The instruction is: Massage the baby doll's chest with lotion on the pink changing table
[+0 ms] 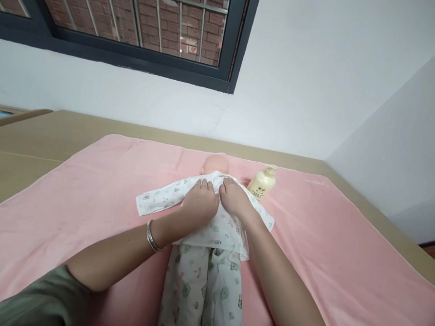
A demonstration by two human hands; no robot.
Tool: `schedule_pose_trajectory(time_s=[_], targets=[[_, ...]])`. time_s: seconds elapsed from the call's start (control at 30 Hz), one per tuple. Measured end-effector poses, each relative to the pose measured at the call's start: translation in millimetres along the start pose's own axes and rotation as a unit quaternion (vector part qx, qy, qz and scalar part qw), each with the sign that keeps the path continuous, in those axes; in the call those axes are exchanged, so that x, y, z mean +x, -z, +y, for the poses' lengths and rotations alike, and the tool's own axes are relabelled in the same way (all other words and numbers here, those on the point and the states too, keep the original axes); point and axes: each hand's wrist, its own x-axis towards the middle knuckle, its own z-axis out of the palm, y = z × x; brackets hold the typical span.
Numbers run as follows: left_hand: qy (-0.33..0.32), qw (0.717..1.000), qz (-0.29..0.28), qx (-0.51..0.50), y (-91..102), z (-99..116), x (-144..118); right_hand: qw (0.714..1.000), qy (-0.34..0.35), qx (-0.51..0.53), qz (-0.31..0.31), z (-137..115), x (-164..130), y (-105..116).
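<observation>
A baby doll (216, 165) lies on its back on a pink blanket (122, 177), its head towards the wall. It is dressed in a white printed baby top (217, 233) with long sleeves, and matching trousers (203, 293). Both hands meet at the upper chest, just below the doll's head. With curled fingers, my left hand (202, 201) grips the top's front, a silver bangle on its wrist. Close beside it, my right hand (234, 195) pinches the fabric near the neckline. The fingertips and any fastening between them are partly hidden.
A pale yellow pump bottle (262, 184) is on the blanket to the right of the doll. The wooden surface (77, 126) shows around the blanket. Behind it are a white wall (287, 89) and a dark-framed window (135, 56) with metal bars.
</observation>
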Motion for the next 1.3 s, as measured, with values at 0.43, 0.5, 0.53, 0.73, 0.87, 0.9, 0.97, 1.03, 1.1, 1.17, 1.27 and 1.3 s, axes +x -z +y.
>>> schedule_pose_trajectory(time_s=[0.43,0.5,0.53,0.73,0.87,0.9,0.97,1.03,1.1,1.17,1.27,1.3], targets=[[0.113,0.977,-0.040,-0.177,3.4,-29,25,0.995,-0.008,-0.097,-0.005,-32,-24,9],[0.124,0.978,-0.016,-0.165,-2.3,-27,25,0.995,-0.014,-0.097,-0.018,-32,-23,11],[0.124,0.981,0.007,-0.152,-6.6,-25,24,0.995,-0.021,-0.097,-0.026,-32,-21,12],[0.107,0.979,0.119,-0.129,-35.9,-19,20,0.989,0.000,-0.138,-0.053,-28,-5,15],[0.116,0.971,0.150,-0.147,-42.6,-20,19,0.990,0.001,-0.133,-0.051,-22,4,13],[0.117,0.969,0.154,-0.151,-42.9,-20,18,0.991,-0.009,-0.121,-0.047,-20,5,12],[0.115,0.968,0.156,-0.158,-43.1,-21,17,0.994,-0.032,-0.096,-0.035,-17,6,9],[0.112,0.968,0.153,-0.164,-43.3,-21,17,0.996,-0.042,-0.080,-0.023,-14,6,6],[0.114,0.968,0.148,-0.168,-43.7,-22,17,0.996,-0.043,-0.073,-0.012,-13,5,3],[0.117,0.968,0.141,-0.170,-43.6,-24,17,0.997,-0.043,-0.066,0.002,-14,3,0],[0.118,0.970,0.131,-0.169,-40.9,-25,18,0.997,-0.047,-0.061,0.019,-16,1,-1],[0.117,0.970,0.130,-0.166,-39.3,-25,18,0.997,-0.047,-0.062,0.023,-16,0,-1]])
